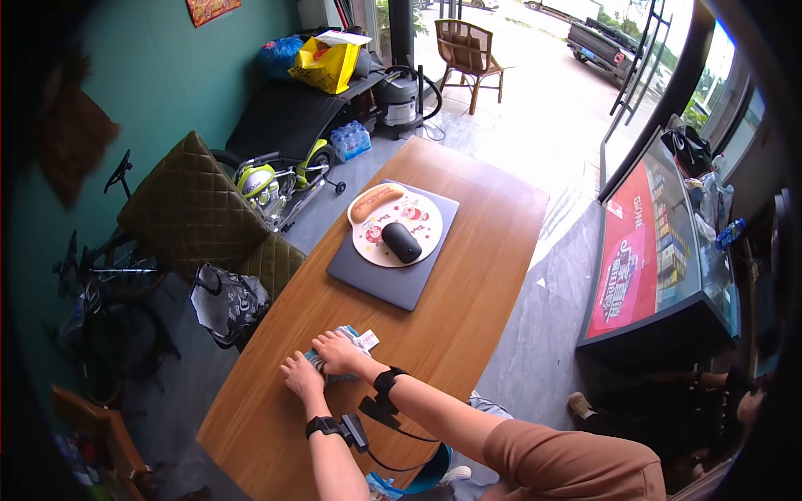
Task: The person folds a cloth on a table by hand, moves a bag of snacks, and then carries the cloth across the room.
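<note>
Striped cloth (314, 360) is lying on the bench (468, 275), nearer side of the closed laptop (359, 267); left hand (303, 377) and right hand (337, 353) are pressing it, grip closure unclear. Steadying appears to be calling for both palms.

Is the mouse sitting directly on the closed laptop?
No, the mouse rests on the round pad, which lies on the laptop.

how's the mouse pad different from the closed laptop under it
The mouse pad is rounded; the closed laptop is rectangular. The pad is pale with colorful pictures, while the laptop looks plain dark grey. The pad is also smaller than the laptop. Both lie flat.
</note>
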`<move>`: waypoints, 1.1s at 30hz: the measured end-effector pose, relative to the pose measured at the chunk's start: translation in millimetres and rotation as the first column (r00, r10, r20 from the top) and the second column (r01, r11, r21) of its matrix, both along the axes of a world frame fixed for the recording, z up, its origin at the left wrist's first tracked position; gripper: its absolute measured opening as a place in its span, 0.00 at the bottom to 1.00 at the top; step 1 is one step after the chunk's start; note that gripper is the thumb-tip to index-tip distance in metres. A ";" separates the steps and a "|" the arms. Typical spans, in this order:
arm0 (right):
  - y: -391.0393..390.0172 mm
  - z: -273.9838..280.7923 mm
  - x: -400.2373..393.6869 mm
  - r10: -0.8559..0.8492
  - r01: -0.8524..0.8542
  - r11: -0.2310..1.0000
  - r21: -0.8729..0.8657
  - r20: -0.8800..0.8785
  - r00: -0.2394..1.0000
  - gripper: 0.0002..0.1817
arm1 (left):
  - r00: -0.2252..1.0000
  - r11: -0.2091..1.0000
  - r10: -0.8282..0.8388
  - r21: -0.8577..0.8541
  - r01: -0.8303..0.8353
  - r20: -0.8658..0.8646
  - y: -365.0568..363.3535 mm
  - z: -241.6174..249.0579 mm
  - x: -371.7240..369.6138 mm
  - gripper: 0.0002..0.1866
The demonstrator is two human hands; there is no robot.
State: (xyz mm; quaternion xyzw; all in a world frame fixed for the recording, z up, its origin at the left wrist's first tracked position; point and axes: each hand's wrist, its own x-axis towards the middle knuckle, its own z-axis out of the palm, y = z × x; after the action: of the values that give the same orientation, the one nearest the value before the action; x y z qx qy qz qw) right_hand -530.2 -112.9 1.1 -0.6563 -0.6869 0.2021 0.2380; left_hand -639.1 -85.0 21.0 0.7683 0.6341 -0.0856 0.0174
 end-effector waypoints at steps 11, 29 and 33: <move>-104.0 5.5 28.6 -0.086 0.086 0.996 0.008 0.033 0.996 0.23 | 0.999 0.999 -0.049 -0.014 0.049 -0.018 -90.6 -6.6 34.9 0.15; -246.6 9.8 6.8 -0.102 0.113 0.988 -0.109 0.101 0.990 0.25 | 0.999 0.995 -0.023 -0.094 0.027 0.046 -244.5 -3.3 14.9 0.21; -258.8 11.6 -0.1 -0.067 0.080 0.988 -0.134 0.102 0.993 0.26 | 0.996 0.997 -0.020 -0.074 0.027 0.089 -254.1 -13.6 4.4 0.19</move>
State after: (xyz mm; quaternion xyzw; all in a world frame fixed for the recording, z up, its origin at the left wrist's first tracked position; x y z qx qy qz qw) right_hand -530.3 -371.7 12.7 -0.7050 -0.6574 0.2079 0.1660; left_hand -634.6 -339.0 7.4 0.7776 0.6199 -0.0756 0.0733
